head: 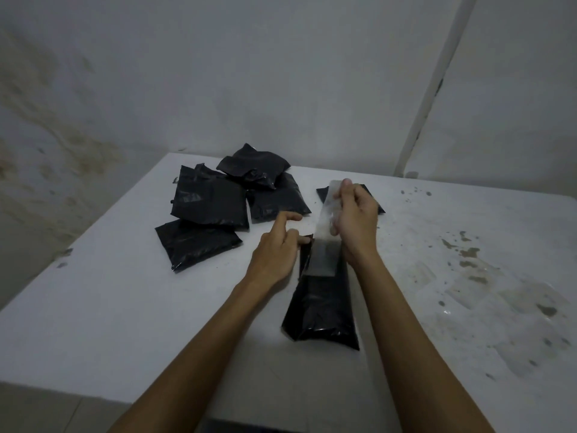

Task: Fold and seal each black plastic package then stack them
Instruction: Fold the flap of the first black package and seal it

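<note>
Black package lying lengthwise at lower centre on the white table, left hand pinching its upper left edge, forefinger pointing out, right hand gripping a clear strip peeled upward off the package, another package partly hidden behind it, heap of black packages upper left of centre

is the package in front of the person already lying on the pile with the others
No, the package lies apart on the table, nearer than the pile, while the right hand holds a tape strip over it.
</note>
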